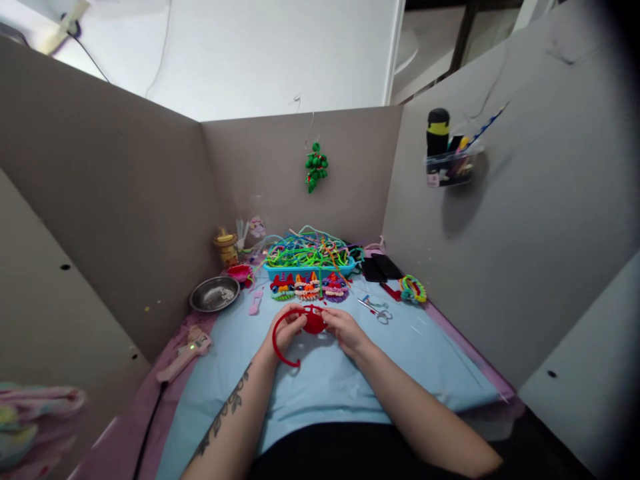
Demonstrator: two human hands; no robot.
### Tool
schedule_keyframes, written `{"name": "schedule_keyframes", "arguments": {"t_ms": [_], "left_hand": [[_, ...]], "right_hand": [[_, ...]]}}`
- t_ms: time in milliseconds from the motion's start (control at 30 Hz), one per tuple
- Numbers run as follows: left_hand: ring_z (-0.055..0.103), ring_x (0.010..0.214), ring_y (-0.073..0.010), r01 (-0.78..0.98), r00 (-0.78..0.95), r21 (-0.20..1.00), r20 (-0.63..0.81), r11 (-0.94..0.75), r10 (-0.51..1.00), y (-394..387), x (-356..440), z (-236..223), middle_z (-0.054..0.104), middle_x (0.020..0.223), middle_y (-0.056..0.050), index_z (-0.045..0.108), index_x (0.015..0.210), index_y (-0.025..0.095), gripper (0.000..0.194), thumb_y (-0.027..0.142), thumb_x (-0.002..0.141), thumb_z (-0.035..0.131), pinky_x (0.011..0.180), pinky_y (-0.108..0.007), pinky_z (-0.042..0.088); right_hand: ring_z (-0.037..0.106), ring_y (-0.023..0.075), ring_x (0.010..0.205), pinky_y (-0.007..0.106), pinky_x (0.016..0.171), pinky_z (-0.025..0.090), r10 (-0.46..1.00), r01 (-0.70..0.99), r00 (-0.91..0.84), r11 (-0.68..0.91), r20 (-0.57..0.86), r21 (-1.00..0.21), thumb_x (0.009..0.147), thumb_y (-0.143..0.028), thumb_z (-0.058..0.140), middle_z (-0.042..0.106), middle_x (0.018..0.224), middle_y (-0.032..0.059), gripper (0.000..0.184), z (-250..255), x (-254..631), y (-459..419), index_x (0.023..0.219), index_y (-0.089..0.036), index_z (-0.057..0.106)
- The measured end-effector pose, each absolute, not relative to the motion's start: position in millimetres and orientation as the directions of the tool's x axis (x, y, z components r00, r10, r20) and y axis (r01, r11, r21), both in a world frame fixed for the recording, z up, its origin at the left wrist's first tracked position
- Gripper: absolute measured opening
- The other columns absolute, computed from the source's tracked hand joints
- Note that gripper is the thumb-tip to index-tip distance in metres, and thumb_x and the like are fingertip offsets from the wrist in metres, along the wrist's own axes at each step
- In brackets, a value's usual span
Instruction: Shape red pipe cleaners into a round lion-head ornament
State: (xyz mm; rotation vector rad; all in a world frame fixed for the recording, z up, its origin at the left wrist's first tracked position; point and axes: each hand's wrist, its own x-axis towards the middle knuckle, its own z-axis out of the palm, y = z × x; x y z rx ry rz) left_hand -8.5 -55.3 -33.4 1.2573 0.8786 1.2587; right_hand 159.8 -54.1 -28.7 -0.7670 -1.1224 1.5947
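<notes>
Between my two hands is a red fuzzy pipe-cleaner piece [315, 323] with a rounded, flat body. A long red end curls out from it around my left hand and hooks at its tip. My left hand [286, 328] pinches the piece's left side between thumb and fingers. On its right edge, my right hand [345, 329] is closed with thumb and fingertips. Just beyond lie colourful pipe-cleaner figures: one red and green [283, 287], one orange and white [307, 287], one red and purple [335, 287].
A blue basket [310, 272] heaped with pipe cleaners stands at the back. Scissors [383, 316] lie right; a metal bowl [215, 295] and pink glue gun [186, 353] sit left. Black phone-like slabs [383, 267] are back right. Grey partitions [300, 173] enclose the table.
</notes>
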Motion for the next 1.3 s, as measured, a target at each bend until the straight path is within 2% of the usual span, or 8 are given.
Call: {"name": "schedule_keyframes", "arguments": {"t_ms": [267, 567, 800, 933, 1033, 1167, 1233, 1300], "left_hand": [[0.056, 0.058, -0.0116, -0.367, 0.251, 0.93, 0.098, 0.001, 0.963, -56.3, -6.7, -31.4, 0.063, 0.067, -0.001, 0.056, 0.096, 0.016, 0.038, 0.032, 0.066, 0.073, 0.054, -0.022, 0.038], [0.053, 0.057, -0.0086, -0.192, 0.078, 0.978, 0.095, -0.078, 0.992, -52.5, -9.7, -32.7, 0.064, 0.082, -0.003, 0.06, 0.089, 0.015, 0.035, 0.034, 0.063, 0.074, 0.053, -0.021, 0.039], [0.06, 0.077, -0.0184, -0.145, 0.276, 0.977, 0.192, -0.157, 0.942, -62.3, -5.6, -21.9, 0.068, 0.086, -0.007, 0.066, 0.088, 0.015, 0.028, 0.038, 0.071, 0.067, 0.066, -0.026, 0.043], [0.061, 0.08, -0.0187, -0.274, 0.127, 0.954, 0.163, -0.123, 0.978, -57.0, -11.3, -22.7, 0.069, 0.089, -0.007, 0.065, 0.088, 0.017, 0.029, 0.038, 0.069, 0.068, 0.066, -0.026, 0.043], [0.062, 0.084, -0.0196, -0.386, -0.027, 0.919, 0.074, -0.079, 0.997, -50.2, -19.5, -22.7, 0.068, 0.094, -0.006, 0.062, 0.091, 0.02, 0.033, 0.042, 0.067, 0.067, 0.06, -0.025, 0.042], [0.062, 0.083, -0.0204, -0.412, -0.069, 0.908, 0.047, -0.071, 0.997, -45.8, -27.0, -21.4, 0.067, 0.097, -0.007, 0.06, 0.09, 0.022, 0.034, 0.045, 0.066, 0.066, 0.058, -0.027, 0.044], [0.062, 0.082, -0.0209, -0.392, -0.063, 0.917, 0.056, -0.076, 0.996, -45.6, -28.7, -21.4, 0.067, 0.098, -0.008, 0.059, 0.091, 0.021, 0.036, 0.047, 0.066, 0.064, 0.058, -0.028, 0.045], [0.063, 0.082, -0.0208, -0.369, -0.06, 0.925, 0.076, -0.093, 0.995, -46.1, -29.2, -21.6, 0.067, 0.098, -0.008, 0.059, 0.094, 0.021, 0.038, 0.048, 0.067, 0.063, 0.059, -0.028, 0.045]], "right_hand": [[0.061, 0.0167, 0.065, 0.029, 0.068, 0.044, 0.958, -0.456, -0.286, -0.133, 0.003, -0.88, 0.058, -0.039, 0.077, 0.07, 0.072, 0.0055, 0.032, -35.5, 158.9, -47.6, 0.076, -0.013, 0.07], [0.064, 0.0196, 0.077, 0.033, 0.071, 0.048, 0.978, -0.63, -0.183, -0.193, -0.097, -0.752, 0.063, -0.028, 0.073, 0.071, 0.083, 0.0035, 0.021, -46.0, 167.9, -33.1, 0.081, -0.02, 0.066], [0.063, 0.0208, 0.084, 0.036, 0.078, 0.047, 0.929, -0.584, -0.369, -0.213, 0.022, -0.783, 0.066, -0.033, 0.073, 0.069, 0.093, 0.0073, 0.029, -36.6, 161.7, -46.7, 0.089, -0.016, 0.065], [0.063, 0.0187, 0.083, 0.031, 0.073, 0.047, 0.923, -0.6, -0.383, -0.281, -0.039, -0.749, 0.068, -0.038, 0.072, 0.068, 0.095, 0.0049, 0.03, -28.6, 159.0, -54.4, 0.091, -0.021, 0.063], [0.065, 0.0204, 0.083, 0.032, 0.071, 0.047, 0.816, -0.509, -0.574, -0.419, -0.066, -0.752, 0.073, -0.055, 0.061, 0.066, 0.093, 0.0066, 0.041, -23.2, 157.4, -64.2, 0.09, -0.018, 0.061], [0.066, 0.0262, 0.084, 0.038, 0.07, 0.047, 0.496, -0.189, -0.865, -0.464, -0.078, -0.865, 0.071, -0.071, 0.048, 0.064, 0.093, 0.0106, 0.062, -22.3, 149.0, -76.7, 0.1, -0.017, 0.057], [0.064, 0.0266, 0.086, 0.039, 0.072, 0.047, 0.673, -0.173, -0.736, -0.294, -0.074, -0.94, 0.069, -0.069, 0.053, 0.065, 0.093, 0.0114, 0.059, -23.5, 146.8, -75.3, 0.096, -0.016, 0.059], [0.061, 0.0248, 0.086, 0.038, 0.075, 0.046, 0.963, -0.18, -0.261, 0.025, 0.072, -0.983, 0.069, -0.06, 0.059, 0.064, 0.091, 0.0098, 0.047, -23.0, 150.6, -67.7, 0.087, -0.017, 0.061]]}}
